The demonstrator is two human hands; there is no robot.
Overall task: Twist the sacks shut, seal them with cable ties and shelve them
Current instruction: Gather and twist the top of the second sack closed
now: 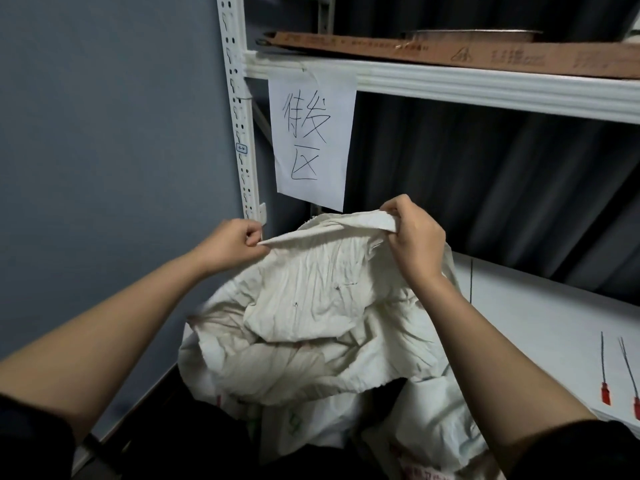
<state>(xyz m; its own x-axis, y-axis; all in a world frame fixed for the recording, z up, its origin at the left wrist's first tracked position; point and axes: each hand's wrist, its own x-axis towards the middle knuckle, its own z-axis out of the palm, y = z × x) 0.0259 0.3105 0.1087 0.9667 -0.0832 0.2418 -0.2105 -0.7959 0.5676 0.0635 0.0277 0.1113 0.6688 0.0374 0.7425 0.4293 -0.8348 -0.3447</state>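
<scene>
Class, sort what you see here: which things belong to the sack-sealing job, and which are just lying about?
Belongs to the job:
sack, held at its top edge by the left hand and right hand
cable ties
lower shelf

Just lying about:
paper sign
cardboard on the upper shelf

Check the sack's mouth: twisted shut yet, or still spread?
Spread. The left hand and right hand hold the sack rim stretched between them; no twist, no tie.

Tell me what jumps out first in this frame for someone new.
Centre frame, both hands stretch the top edge of a crumpled white sack: left hand pinches one end, right hand grips the other. Behind it, a handwritten paper sign hangs from the white shelf rail. Red-headed cable ties lie on the lower shelf at far right.
</scene>
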